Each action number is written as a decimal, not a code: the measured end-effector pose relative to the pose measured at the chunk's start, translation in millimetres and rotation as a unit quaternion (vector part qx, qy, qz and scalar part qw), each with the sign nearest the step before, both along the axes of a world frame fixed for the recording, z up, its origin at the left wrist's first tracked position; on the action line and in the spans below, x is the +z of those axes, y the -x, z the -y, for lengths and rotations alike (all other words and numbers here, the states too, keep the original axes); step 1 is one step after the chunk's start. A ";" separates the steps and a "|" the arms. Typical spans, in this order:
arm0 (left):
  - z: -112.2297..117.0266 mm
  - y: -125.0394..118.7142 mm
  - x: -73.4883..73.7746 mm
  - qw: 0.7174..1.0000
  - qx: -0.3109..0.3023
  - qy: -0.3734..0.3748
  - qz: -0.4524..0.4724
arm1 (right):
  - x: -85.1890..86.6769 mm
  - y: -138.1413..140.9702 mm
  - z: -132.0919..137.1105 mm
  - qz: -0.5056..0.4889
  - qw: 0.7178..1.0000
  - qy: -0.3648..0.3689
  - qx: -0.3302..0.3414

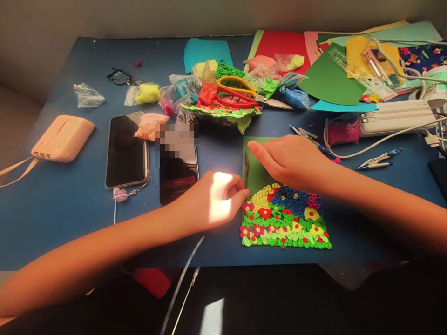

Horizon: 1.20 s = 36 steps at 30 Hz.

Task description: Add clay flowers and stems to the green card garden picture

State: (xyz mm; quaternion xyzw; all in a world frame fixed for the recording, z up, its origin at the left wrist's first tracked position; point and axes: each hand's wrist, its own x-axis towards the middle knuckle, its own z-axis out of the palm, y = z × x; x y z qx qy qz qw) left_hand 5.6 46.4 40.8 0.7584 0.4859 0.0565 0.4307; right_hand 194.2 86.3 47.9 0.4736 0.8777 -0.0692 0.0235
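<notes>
A green card (258,160) lies on the blue table, its lower part covered with small clay flowers and leaves (279,228) in red, yellow, pink, blue and green. A thin brown clay strip (247,170) runs along its upper left edge. My left hand (218,197) is closed at that edge, thumb and finger pinched just below the strip; what they hold is too small to make out. My right hand (289,156) hovers over or rests on the card's upper right, thumb stretched left. Its other fingers are hidden beneath it. A dark piece (283,190) shows below that hand.
Two phones (125,153) and a power bank (63,138) lie left. Behind are bags of coloured clay (148,94), scissors (237,100) and a clay-decorated piece (223,110). Coloured paper (331,81), compasses (379,160), cables and a white power strip (398,116) lie right.
</notes>
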 end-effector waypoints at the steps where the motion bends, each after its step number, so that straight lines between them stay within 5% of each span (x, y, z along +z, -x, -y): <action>1: 2.1 2.6 2.3 0.999 -0.026 -0.033 -0.012 | 3.6 -4.9 0.7 -0.013 0.999 -0.021 0.022; 4: 10.5 13.8 3.6 0.966 -0.126 -0.221 -0.051 | 7.8 -18.3 6.6 -0.062 0.983 -0.101 0.140; 7: 18.1 25.6 -2.4 0.883 -0.204 -0.420 -0.054 | -0.4 -25.3 15.2 -0.109 0.945 -0.153 0.266; 9: 20.6 30.4 -7.4 0.848 -0.223 -0.478 -0.046 | -8.2 -25.8 19.6 -0.132 0.929 -0.163 0.306; 20: 17.3 32.0 -32.5 0.853 -0.227 -0.468 -0.035 | -14.1 -19.1 15.5 -0.121 0.926 -0.126 0.334; 36: 14.7 36.9 -40.1 0.854 -0.251 -0.456 -0.021 | -27.9 -29.8 4.0 -0.146 0.930 -0.101 0.323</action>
